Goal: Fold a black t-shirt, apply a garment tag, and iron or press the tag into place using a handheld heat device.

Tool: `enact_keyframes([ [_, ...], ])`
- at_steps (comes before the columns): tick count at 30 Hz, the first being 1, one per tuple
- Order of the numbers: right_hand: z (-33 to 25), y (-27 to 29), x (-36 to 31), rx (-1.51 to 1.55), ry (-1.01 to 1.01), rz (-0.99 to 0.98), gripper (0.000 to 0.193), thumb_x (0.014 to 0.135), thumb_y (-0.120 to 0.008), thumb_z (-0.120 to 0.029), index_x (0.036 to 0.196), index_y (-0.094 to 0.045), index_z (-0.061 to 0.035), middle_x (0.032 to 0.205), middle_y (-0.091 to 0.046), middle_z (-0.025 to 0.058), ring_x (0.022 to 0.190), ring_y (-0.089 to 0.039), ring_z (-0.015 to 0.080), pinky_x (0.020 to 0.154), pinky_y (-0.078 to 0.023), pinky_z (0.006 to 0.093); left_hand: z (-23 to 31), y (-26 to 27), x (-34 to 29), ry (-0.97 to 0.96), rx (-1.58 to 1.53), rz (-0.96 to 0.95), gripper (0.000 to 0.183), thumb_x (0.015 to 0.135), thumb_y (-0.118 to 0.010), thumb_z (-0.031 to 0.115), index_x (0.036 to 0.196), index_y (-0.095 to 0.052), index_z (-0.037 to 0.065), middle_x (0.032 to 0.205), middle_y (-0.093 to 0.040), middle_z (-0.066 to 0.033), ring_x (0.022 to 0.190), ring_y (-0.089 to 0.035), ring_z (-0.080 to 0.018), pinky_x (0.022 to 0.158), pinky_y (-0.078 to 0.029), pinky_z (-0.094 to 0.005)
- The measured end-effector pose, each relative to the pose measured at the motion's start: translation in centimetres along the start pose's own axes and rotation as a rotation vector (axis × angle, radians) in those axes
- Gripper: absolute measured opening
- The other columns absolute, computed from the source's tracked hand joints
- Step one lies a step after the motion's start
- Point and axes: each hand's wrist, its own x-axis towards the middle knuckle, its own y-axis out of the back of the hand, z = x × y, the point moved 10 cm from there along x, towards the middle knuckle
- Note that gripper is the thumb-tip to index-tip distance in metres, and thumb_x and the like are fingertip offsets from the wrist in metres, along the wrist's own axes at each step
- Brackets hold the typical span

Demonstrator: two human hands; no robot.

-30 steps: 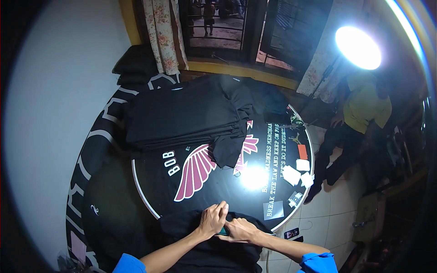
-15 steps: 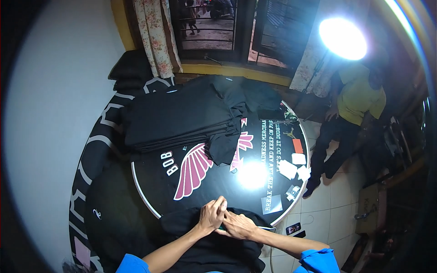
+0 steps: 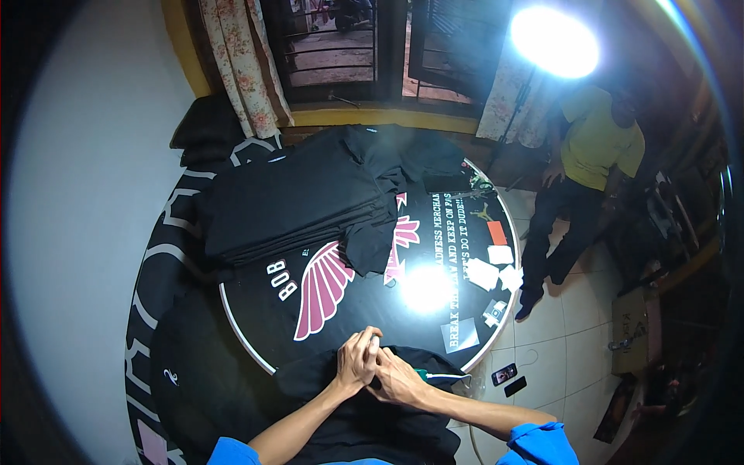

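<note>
My left hand (image 3: 358, 359) and my right hand (image 3: 397, 378) are pressed together, fingers closed, over a black garment (image 3: 322, 364) that spreads from the table's near edge into my lap. Whatever lies between the fingers is hidden. Just right of my right hand a small green item (image 3: 421, 373) peeks out, its kind unclear. From it a white cable (image 3: 446, 377) runs toward the table's edge.
A stack of folded black shirts (image 3: 294, 201) covers the far left of the round printed table (image 3: 364, 333). White cards (image 3: 483, 274) and small items line its right rim. Phones (image 3: 504, 374) lie on the tiled floor. A seated person (image 3: 597, 147) is beyond, near a bright lamp (image 3: 555, 42).
The view has shifted slightly, so the table sits a little further left. My hands stay together; the green item and white cable now show more plainly beside my right hand.
</note>
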Motion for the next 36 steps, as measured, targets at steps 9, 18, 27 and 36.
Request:
enact_keyframes([
  [9, -1.1, 0.0, -1.0, 0.053, -0.033, 0.131, 0.043, 0.080, -0.082, -0.005, 0.120, -0.067, 0.0011, 0.113, -0.062, 0.0217, 0.102, -0.063, 0.0430, 0.085, -0.053, 0.0531, 0.2, -0.1, 0.1, -0.047, -0.041, -0.006, 0.040, 0.113, -0.044, 0.037, 0.114, -0.068, 0.006, 0.086, -0.065, -0.0205, 0.087, -0.067, -0.0414, 0.082, -0.053, -0.0520],
  [18, -1.5, 0.9, 0.6, -0.029, -0.078, 0.126, 0.032, 0.084, -0.083, -0.006, 0.111, -0.068, 0.0036, 0.111, -0.059, 0.0196, 0.105, -0.059, 0.0394, 0.088, -0.049, 0.0478, -0.9, 0.0, 1.3, -0.126, -0.153, 0.011, 0.040, 0.112, -0.043, 0.037, 0.112, -0.064, 0.002, 0.094, -0.068, -0.0216, 0.087, -0.066, -0.0428, 0.082, -0.053, -0.0505],
  [27, -1.8, -0.9, 0.0, -0.042, -0.199, 0.065, 0.034, 0.086, -0.079, 0.001, 0.117, -0.067, 0.0049, 0.106, -0.061, 0.0193, 0.103, -0.062, 0.0388, 0.092, -0.053, 0.0492, -2.3, 0.5, 0.1, 0.022, -0.311, 0.047, 0.054, 0.117, -0.035, 0.043, 0.109, -0.065, 0.000, 0.091, -0.068, -0.0199, 0.078, -0.065, -0.0385, 0.077, -0.052, -0.0474],
  [36, -2.3, -0.3, 0.2, -0.064, -0.254, 0.041, 0.052, 0.084, -0.083, -0.001, 0.134, -0.067, -0.0003, 0.111, -0.064, 0.0182, 0.107, -0.064, 0.0378, 0.092, -0.053, 0.0485, -5.1, 1.6, -1.8, 0.209, -0.605, 0.129, 0.035, 0.117, -0.051, 0.027, 0.110, -0.073, 0.001, 0.076, -0.061, -0.0076, 0.069, -0.058, -0.0166, 0.069, -0.047, -0.0344],
])
